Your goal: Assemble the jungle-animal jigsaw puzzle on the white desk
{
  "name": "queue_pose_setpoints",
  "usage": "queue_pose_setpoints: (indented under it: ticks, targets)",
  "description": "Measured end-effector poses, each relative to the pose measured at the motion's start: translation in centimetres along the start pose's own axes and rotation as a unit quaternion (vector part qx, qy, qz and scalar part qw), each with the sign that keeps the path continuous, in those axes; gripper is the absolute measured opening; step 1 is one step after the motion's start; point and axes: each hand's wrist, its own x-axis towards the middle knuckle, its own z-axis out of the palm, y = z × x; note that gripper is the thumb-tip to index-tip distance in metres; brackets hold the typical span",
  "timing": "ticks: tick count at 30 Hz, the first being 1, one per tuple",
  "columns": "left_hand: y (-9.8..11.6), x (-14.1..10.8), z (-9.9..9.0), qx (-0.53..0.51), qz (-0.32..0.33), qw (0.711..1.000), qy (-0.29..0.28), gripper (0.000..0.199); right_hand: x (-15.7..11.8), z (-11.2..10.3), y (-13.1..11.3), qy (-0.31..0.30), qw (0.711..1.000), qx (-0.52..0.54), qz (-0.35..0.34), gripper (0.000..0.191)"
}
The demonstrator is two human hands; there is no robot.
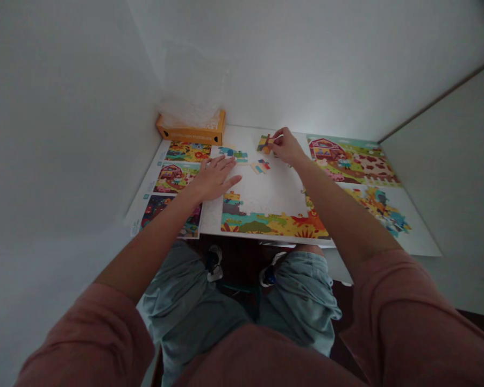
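Pale walls (306, 70) close in around the white tabletop (212, 221) in front of me, and the light is dim. My left hand (214, 181) lies palm down, fingers extended and a little apart, the thumb out to the side. Its fingertips reach a joined strip of puzzle pieces (239, 156); I can't tell whether they press on it. My right hand (287, 148) is at the far side, thumb and fingers pinching the edge of a brown-and-yellow puzzle section (263, 143). Between my hands, slightly nearer me, lies a small loose cluster (260, 167). The assembled puzzle border (262, 224) runs along the near edge, below both hands. Beyond my right forearm are a farm picture (349, 159) and a heap of loose pieces (385, 210). A picture sheet (173, 177) lies left of my left hand, with an orange box (193, 134) behind it.
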Motion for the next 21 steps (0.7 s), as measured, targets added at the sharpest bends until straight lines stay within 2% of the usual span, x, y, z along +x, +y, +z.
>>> queue_pose_setpoints:
  ticks: [3,5,9,13,17,21]
  targets:
    - [0.7,-2.2,-0.5,0.001,-0.065,0.998,0.017,0.043,-2.2,0.9,-1.8,0.001,0.999,0.044,-0.021,0.023]
    - [1.8,-4.1,-0.9,0.002,-0.094,0.996,0.007,0.048,-4.3,2.0,-3.6,-0.038,0.997,0.072,-0.006,0.021]
    - [4.0,-6.4,-0.9,-0.007,-0.088,0.996,-0.020,0.053,-7.8,4.9,-6.4,-0.102,0.990,0.094,-0.020,0.019]
    - [4.7,-6.8,-0.5,0.001,-0.082,0.997,-0.011,0.049,-9.0,6.9,-6.5,-0.103,0.992,0.056,-0.049,0.022]
    - [4.6,-6.9,-0.5,0.003,-0.083,0.996,-0.010,0.044,-9.3,6.9,-6.5,-0.070,0.995,-0.017,-0.074,0.026]
    - [4.6,-7.0,-0.5,0.006,-0.081,0.997,-0.010,0.044,-11.5,5.6,-8.2,-0.064,0.986,-0.071,-0.135,0.027]
